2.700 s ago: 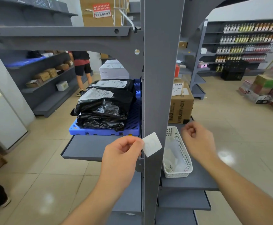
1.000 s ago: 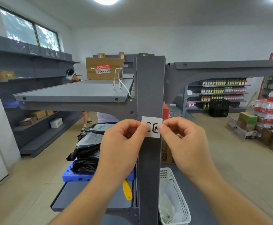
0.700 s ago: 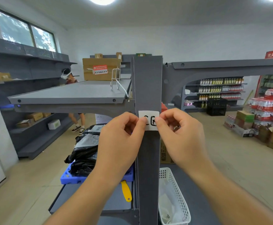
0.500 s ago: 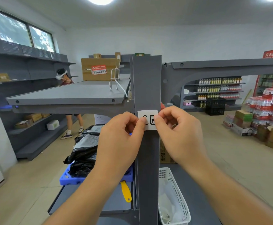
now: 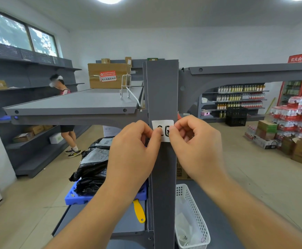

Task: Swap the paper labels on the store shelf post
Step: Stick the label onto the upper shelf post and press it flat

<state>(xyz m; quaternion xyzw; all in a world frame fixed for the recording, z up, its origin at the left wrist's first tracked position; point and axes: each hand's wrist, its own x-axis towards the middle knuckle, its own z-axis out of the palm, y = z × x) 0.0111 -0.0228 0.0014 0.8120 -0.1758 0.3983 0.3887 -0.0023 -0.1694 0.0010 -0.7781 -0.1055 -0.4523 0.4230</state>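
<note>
A white paper label [image 5: 163, 127] with black marks lies flat against the front of the grey shelf post [image 5: 162, 90], a little below the top shelf. My left hand [image 5: 134, 150] pinches its left edge with thumb and forefinger. My right hand [image 5: 196, 144] pinches its right edge the same way. My fingertips cover the label's lower corners and part of the print.
A grey shelf board [image 5: 71, 103] juts left of the post and a bracket arm [image 5: 245, 72] runs right. Below are a white mesh basket [image 5: 198, 221], a yellow scraper [image 5: 139, 211], and black bags [image 5: 91, 169] on a blue pallet [image 5: 74, 196]. A person [image 5: 64, 112] stands at the left shelving.
Earlier my left hand alone held the label low by the basket. Both hands now hold it high on the post; over the last second it stays put and the thumbs shift slightly.
</note>
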